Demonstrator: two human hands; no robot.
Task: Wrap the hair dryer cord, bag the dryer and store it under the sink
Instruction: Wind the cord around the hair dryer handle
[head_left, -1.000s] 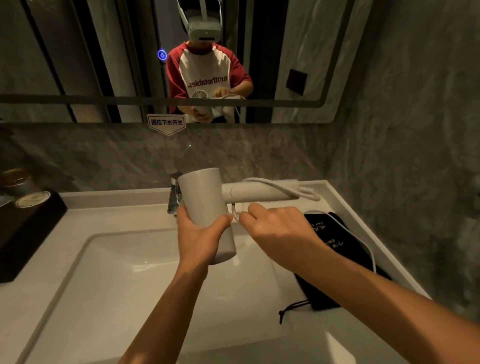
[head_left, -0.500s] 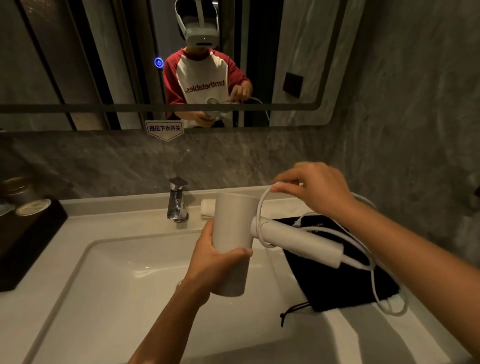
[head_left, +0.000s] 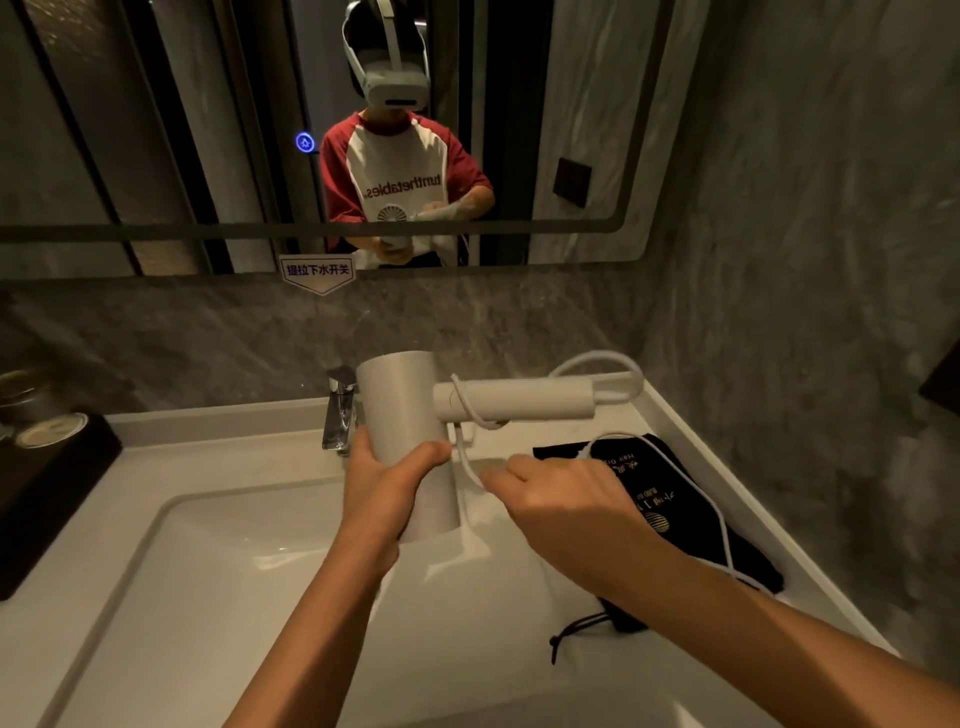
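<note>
White vanity countertop (head_left: 218, 457) w/ sunken basin (head_left: 249, 561); chrome faucet (head_left: 340, 410) at back edge; black drawstring bag (head_left: 670, 509) flat on right side, gold print up; dark tray (head_left: 47, 483) on left w/ small tins, contents unclear.

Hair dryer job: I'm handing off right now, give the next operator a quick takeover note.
Left hand: gripping the hair dryer by its barrel, over the sink.
Right hand: fingers pinching the cord just below the handle.
Done: one loop of cord around the handle.
Left: most of the cord trails loose over the black bag on the counter at right. Finish wrapping, bag the dryer, store under the sink.
</note>
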